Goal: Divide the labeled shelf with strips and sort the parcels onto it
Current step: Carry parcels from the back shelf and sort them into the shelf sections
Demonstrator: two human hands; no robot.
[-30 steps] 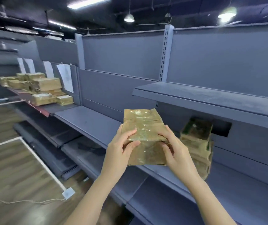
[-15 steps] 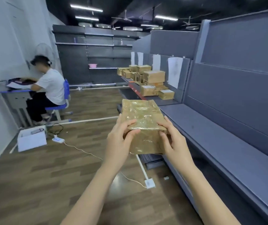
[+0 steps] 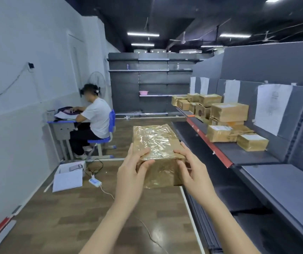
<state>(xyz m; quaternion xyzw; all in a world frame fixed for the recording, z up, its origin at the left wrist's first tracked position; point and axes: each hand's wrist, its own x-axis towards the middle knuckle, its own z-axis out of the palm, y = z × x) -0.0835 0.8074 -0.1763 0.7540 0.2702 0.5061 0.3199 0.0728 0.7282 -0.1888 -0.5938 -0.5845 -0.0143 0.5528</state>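
— While the view runs down the aisle, what sits furthest left?

— A seated person [image 3: 93,116] in a white shirt, on a blue chair [image 3: 108,132] at a small desk [image 3: 62,125] by the white wall. On the wooden floor near the chair lie a white box [image 3: 68,177] and a power strip [image 3: 95,181], with its cable trailing toward the camera.

— And the hands?

— Both are raised in the middle of the view. The left hand [image 3: 131,174] grips the near left corner of a tape-wrapped brown parcel [image 3: 156,143], thumb curled over the top edge. The right hand [image 3: 192,171] holds the near right corner, thumb on the top face, its other fingers behind the parcel and hidden.

— How does the parcel lie?

— It is held in the air over the floor, clear of any shelf. Its long axis runs away from the person, and the far end tilts upward, pointing down the aisle toward the dark back shelving [image 3: 147,83]. The broad glossy face looks up.

— To the right?

— A grey shelf with a red front strip [image 3: 209,143] carries stacked cardboard boxes [image 3: 229,111]. Paper labels [image 3: 273,107] hang on the back panel behind them. Nearer the camera a bare grey shelf [image 3: 284,184] continues the run.
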